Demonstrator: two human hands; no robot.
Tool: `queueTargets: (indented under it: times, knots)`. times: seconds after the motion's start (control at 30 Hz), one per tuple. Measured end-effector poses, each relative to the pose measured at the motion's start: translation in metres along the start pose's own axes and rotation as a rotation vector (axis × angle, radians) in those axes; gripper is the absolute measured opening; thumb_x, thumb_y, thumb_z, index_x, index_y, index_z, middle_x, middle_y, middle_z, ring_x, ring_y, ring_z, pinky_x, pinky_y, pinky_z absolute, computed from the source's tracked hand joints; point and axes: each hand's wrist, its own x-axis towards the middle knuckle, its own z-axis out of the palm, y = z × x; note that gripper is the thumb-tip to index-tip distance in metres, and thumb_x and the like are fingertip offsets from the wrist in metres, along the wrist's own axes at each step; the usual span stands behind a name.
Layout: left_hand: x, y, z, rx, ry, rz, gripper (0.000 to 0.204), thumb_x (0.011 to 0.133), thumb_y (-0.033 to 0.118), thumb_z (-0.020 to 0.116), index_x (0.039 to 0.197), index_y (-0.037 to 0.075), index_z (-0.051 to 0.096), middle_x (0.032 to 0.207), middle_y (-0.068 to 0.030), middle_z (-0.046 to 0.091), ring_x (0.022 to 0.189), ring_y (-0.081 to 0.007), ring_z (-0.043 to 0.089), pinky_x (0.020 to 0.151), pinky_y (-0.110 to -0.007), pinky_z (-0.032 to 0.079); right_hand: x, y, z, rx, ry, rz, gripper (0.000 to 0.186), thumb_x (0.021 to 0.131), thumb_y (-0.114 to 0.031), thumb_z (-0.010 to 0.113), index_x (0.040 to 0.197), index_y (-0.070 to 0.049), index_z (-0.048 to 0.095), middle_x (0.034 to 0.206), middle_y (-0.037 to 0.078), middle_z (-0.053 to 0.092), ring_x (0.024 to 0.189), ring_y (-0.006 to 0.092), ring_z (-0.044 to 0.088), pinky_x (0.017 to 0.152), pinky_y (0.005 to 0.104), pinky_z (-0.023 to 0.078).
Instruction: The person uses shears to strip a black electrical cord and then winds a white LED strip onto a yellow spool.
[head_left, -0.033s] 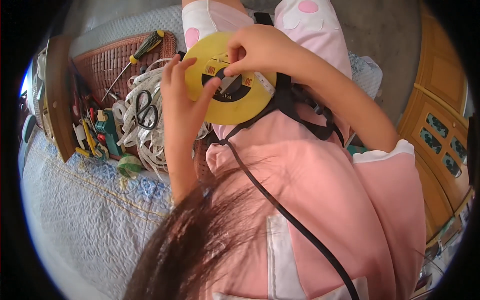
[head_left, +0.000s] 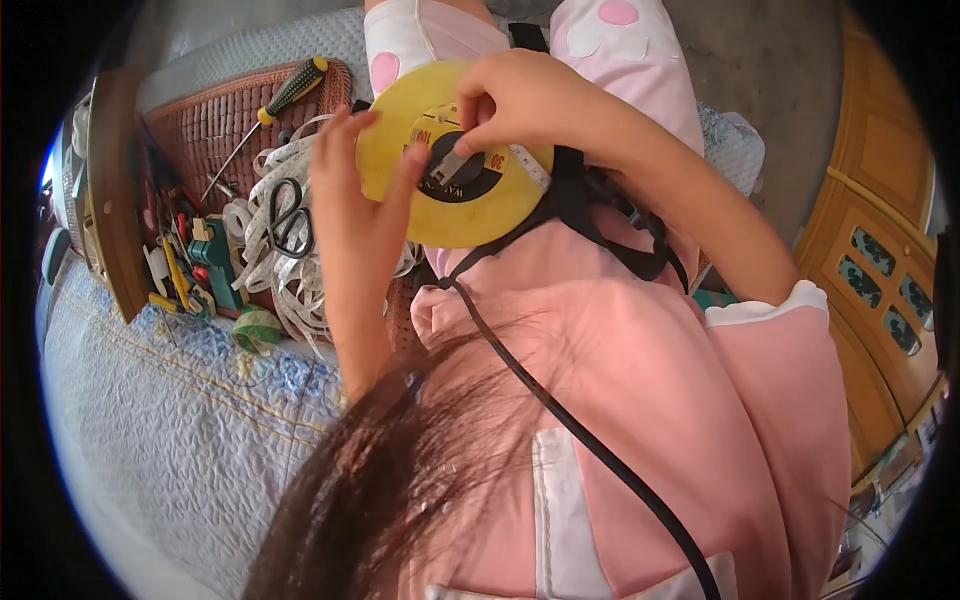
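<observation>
A round yellow measuring-tape reel [head_left: 480, 222] lies across my lap, with a black and yellow label ring and a grey crank [head_left: 452, 164] at its centre. White marked tape [head_left: 530, 166] shows at the reel's right side. My right hand [head_left: 530, 105] reaches over the top of the reel, thumb and fingers pinched at the crank's upper end; what lies between the fingertips is mostly hidden. At the left rim, my left hand [head_left: 360, 215] is open, fingers apart, its thumb over the reel's face. Whether it touches the reel, I cannot tell.
Left of me, a brown woven mat [head_left: 200, 130] carries a heap of loose white tape [head_left: 300, 290], black-handled scissors [head_left: 290, 220], a yellow-black screwdriver [head_left: 290, 92] and several small tools. A green tape roll [head_left: 258, 330] sits nearby. Wooden cabinet doors [head_left: 880, 250] stand at right.
My left hand has shifted slightly left, outward from the reel's centre. The reel has tilted or slid a little left. My right hand stays almost in place.
</observation>
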Motion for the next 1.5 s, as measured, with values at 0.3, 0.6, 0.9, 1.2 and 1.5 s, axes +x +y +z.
queueTargets:
  times: [0.3,0.6,0.9,1.2,1.5]
  knots:
    - [0.033,-0.007,0.07,0.164,0.37,-0.055,0.018,0.076,0.022,0.041,0.082,0.007,0.05,0.088,-0.0042,0.051,0.086,-0.024,0.045,0.079,-0.052,0.022,-0.021,-0.01,0.016,0.131,0.263,-0.021,0.016,0.058,-0.017,0.059,0.069,-0.006,0.055,0.066,0.008,0.055,0.062,0.0221,0.053,0.054,0.0303,0.041]
    - [0.04,-0.002,0.071,0.189,0.218,-0.087,0.019,0.074,0.025,0.043,0.079,0.009,0.052,0.084,-0.0067,0.046,0.083,-0.0245,0.041,0.076,-0.043,0.025,-0.042,0.031,-0.029,0.615,0.577,0.251,0.01,0.066,-0.009,0.057,0.073,-0.002,0.055,0.059,-0.002,0.05,0.048,0.0017,0.038,0.043,0.016,0.03]
    - [0.04,-0.003,0.072,0.198,0.216,-0.08,0.023,0.072,0.026,0.042,0.082,0.009,0.051,0.083,-0.0069,0.045,0.08,-0.0228,0.04,0.073,-0.036,0.025,-0.007,0.021,-0.031,0.885,0.701,0.258,0.01,0.068,-0.009,0.056,0.074,-0.001,0.054,0.06,-0.002,0.05,0.049,0.0025,0.039,0.043,0.016,0.031]
    - [0.042,-0.009,0.069,0.088,0.272,-0.084,0.021,0.073,0.022,0.04,0.083,0.008,0.051,0.083,-0.0082,0.046,0.078,-0.0238,0.041,0.071,-0.035,0.027,-0.01,0.038,-0.008,0.259,0.133,0.214,0.031,0.066,-0.03,0.054,0.076,0.0,0.055,0.067,0.012,0.055,0.063,0.0245,0.054,0.058,0.0286,0.042]
    - [0.029,-0.02,0.044,-1.06,0.699,-0.332,0.037,0.083,0.027,0.024,0.085,-0.003,0.045,0.081,-0.014,0.052,0.078,-0.0225,0.051,0.074,-0.031,0.039,-0.022,0.019,-0.001,0.486,0.078,0.191,0.035,0.064,-0.028,0.059,0.078,0.003,0.052,0.061,0.007,0.051,0.054,0.0116,0.043,0.051,0.0223,0.036]
